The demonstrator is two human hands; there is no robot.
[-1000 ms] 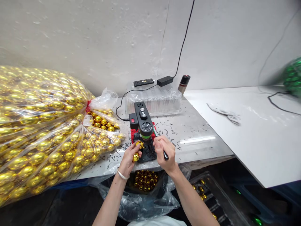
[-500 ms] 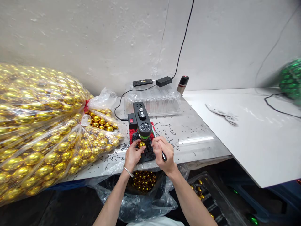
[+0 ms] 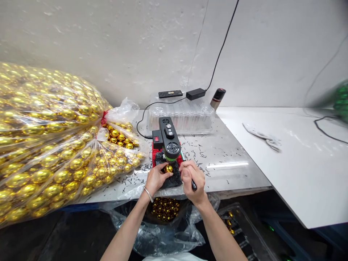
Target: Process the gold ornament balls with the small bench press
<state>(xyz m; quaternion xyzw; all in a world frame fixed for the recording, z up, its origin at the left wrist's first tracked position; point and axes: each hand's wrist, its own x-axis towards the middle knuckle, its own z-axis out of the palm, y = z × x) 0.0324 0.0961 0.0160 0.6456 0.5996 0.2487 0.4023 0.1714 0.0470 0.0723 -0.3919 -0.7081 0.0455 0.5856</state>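
Gold ball (image 3: 169, 169), just by the head of the black machine (image 3: 170, 139), looks light, stiff and slippery, best pinched by its sides, as the left hand's (image 3: 157, 177) grip does; the right hand (image 3: 192, 178) clasps the lever (image 3: 194, 185)

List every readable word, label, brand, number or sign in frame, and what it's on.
None can be read.
Round buttons on the black machine: any symbols too small.
Red switch: any marking too small.
Flat black strip: pale marks, too small.
Dark-capped bottle: reddish mark on cap, too small.
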